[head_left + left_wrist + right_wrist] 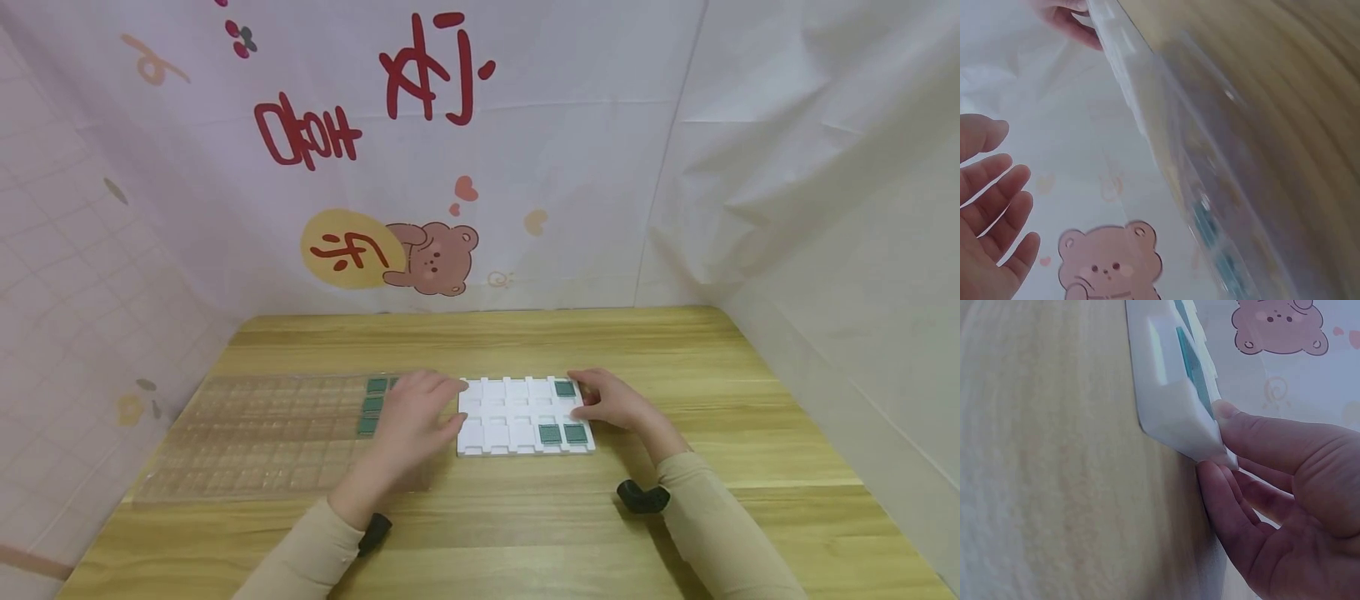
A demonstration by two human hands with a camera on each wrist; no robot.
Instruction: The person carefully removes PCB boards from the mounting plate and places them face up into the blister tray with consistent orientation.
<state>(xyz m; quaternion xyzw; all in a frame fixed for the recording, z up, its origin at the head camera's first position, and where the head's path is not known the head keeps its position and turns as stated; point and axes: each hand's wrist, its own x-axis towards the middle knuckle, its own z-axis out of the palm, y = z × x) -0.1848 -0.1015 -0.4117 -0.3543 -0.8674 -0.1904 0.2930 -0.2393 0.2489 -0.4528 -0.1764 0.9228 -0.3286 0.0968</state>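
A white pocketed tray (pixel 495 410) lies on the table between both hands, with three small green square chips (pixel 550 434) in pockets toward its right end. My right hand (pixel 611 402) holds the tray's right end; in the right wrist view its thumb (pixel 1254 428) is on the upper edge beside a chip and the fingers are at the tray's end. Beside the tray's left end is my left hand (pixel 416 412), thumb and fingers spread apart. The left wrist view shows that hand (pixel 988 212) with relaxed, slightly bent fingers and nothing in it.
A large clear plastic tray (pixel 262 433) with many pockets lies at the left, partly behind my left forearm. Several green chips (pixel 372 404) sit in its right part. A white printed sheet (pixel 570 167) stands behind the wooden table (pixel 510 533).
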